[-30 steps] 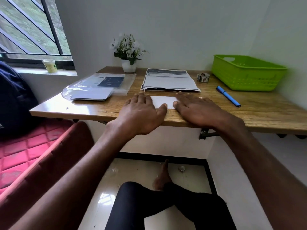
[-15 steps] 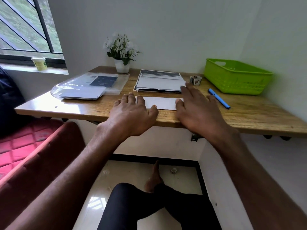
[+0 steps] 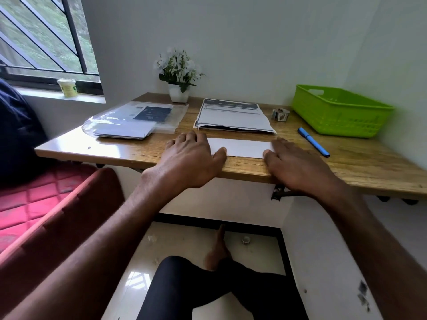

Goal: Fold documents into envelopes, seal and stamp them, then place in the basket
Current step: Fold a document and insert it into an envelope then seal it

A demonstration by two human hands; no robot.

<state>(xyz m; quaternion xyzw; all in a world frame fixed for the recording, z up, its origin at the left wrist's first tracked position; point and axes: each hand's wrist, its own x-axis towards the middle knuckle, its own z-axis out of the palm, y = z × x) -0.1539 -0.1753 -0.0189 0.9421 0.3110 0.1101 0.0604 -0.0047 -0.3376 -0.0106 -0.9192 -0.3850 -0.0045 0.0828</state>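
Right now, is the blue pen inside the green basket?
No, the blue pen lies on the table in front of the green basket.

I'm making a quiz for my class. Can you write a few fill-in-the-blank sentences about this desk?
1. Both hands, left hand and right hand, press flat on the white ____.
2. The basket is coloured ____.
3. The pen lies between the right hand and the ____.
4. The plant stands against the ____.

Missing words: paper; green; basket; wall

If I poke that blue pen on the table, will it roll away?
Probably a little. The blue pen looks round and smooth, lying loose on the flat wooden table with nothing touching it. It seems light, so a sideways poke would likely roll it; an end-on poke would just slide it.
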